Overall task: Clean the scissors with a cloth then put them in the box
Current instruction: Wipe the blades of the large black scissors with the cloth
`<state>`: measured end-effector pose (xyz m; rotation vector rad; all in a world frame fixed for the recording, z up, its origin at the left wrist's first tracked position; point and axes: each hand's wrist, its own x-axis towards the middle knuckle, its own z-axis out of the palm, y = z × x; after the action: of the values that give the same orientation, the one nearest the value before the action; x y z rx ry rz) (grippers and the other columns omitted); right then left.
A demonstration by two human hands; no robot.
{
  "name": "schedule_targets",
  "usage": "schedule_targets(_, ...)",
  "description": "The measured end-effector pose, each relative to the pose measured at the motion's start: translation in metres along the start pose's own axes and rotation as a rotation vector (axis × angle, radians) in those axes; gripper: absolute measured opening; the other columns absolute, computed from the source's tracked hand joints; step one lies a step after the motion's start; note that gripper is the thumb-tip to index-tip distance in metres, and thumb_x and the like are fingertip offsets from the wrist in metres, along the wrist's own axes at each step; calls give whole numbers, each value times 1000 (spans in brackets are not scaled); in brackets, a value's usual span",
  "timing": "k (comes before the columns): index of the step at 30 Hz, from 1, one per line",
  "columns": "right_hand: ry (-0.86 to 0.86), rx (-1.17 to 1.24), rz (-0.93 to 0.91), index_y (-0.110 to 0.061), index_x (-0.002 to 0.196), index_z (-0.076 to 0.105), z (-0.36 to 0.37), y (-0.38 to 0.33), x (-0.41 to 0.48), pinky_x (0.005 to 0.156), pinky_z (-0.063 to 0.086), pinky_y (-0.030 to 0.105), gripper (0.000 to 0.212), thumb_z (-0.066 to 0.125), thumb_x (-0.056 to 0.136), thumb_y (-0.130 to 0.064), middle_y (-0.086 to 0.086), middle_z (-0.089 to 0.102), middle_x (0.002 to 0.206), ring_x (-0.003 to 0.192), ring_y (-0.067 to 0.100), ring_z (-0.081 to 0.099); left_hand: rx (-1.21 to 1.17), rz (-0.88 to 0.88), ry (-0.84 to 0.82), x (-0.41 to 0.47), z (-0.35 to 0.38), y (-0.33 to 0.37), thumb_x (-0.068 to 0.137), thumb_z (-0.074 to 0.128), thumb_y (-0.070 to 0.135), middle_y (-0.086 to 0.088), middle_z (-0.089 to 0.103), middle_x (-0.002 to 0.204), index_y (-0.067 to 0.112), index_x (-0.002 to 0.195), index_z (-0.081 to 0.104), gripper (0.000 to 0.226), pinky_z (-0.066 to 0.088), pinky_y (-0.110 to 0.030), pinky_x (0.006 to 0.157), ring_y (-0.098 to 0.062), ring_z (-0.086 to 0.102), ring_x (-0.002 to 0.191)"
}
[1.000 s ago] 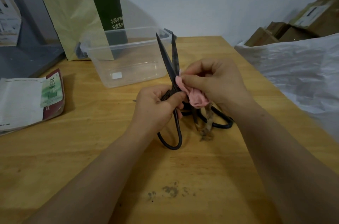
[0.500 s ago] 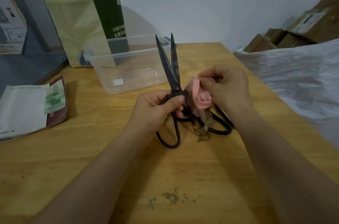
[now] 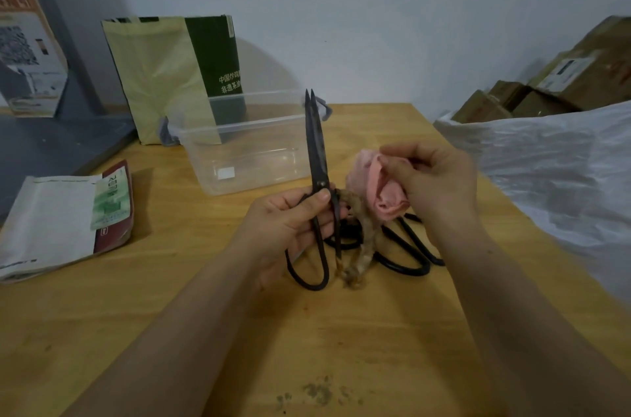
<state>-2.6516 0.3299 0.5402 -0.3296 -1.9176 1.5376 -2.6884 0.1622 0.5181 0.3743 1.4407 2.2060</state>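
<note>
Left hand grips the scissors by the pivot, blades upright and nearly shut in front of the clear box, while the right hand pinches the bunched pink cloth just beside them, apart from the blades, over the table.

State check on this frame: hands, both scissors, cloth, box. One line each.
left hand: gripping held scissors at the pivot and handles
right hand: pinching the bunched cloth
held scissors: upright, blades closed, tips up
cloth: crumpled, off the blades, dirty tail hanging
second scissors: flat on the table, untouched
box: open, no lid, nothing inside
table: stained near front edge
</note>
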Motion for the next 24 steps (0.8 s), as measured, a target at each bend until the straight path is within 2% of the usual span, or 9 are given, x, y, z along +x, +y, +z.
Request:
schedule_targets(2,70,135,-60,-26,82,69,-2,-5,1,72,55,19,24,70,82,-2,-8,71,86,82,4,68,49,6,-22,-1,1,0,78,59,11,-15,72,89,-1,105,65,30,57,-25,68,-22,71,87)
schedule_targets(4,55,273,-68,-23,90,67,-1,-11,1,71,54,16,28,69,80,3,-8,70,90,84,2,68,79,12,-51,-2,2,-2,83,57,8,-16,71,88,-2,106,65,26,56,-24,65,-22,71,85)
schedule_targets(6,-31,381,3,-15,95,67,3,-14,-1,65,53,16,28,72,75,3,-4,72,87,79,3,69,100,21,-69,-2,2,-3,84,57,7,-19,69,92,-4,106,65,26,57,-24,66,-22,71,84)
schedule_targets(10,-246,485,173,-5,95,70,8,-12,-5,61,59,29,37,74,59,-12,14,73,86,73,21,70,140,27,-79,-3,3,-3,85,56,5,-24,66,95,-6,105,65,25,56,-23,64,-22,71,80)
schedule_targets(14,-327,480,228,-5,90,67,6,-11,-7,55,58,29,35,73,56,-2,10,73,76,63,19,70,196,39,-89,-3,2,-4,86,56,4,-24,68,94,-4,101,68,20,57,-25,65,-25,71,79)
schedule_targets(20,-263,515,323,-2,93,67,9,-8,-7,58,60,36,34,72,59,4,14,73,80,63,22,70,366,92,-144,-4,1,-4,85,58,4,-25,69,85,-10,95,68,20,54,-25,59,-24,70,72)
schedule_targets(22,-209,569,335,-1,94,67,9,-9,-5,57,60,34,35,71,59,2,13,73,78,62,21,69,408,86,-168,-4,1,-3,85,59,3,-27,68,82,-12,94,68,20,53,-25,56,-26,70,71)
schedule_targets(24,-154,608,333,1,97,66,8,-10,-2,55,59,31,29,68,69,6,12,73,77,62,19,70,438,75,-186,-5,2,-3,85,59,2,-29,66,79,-13,95,68,20,51,-24,53,-26,69,69)
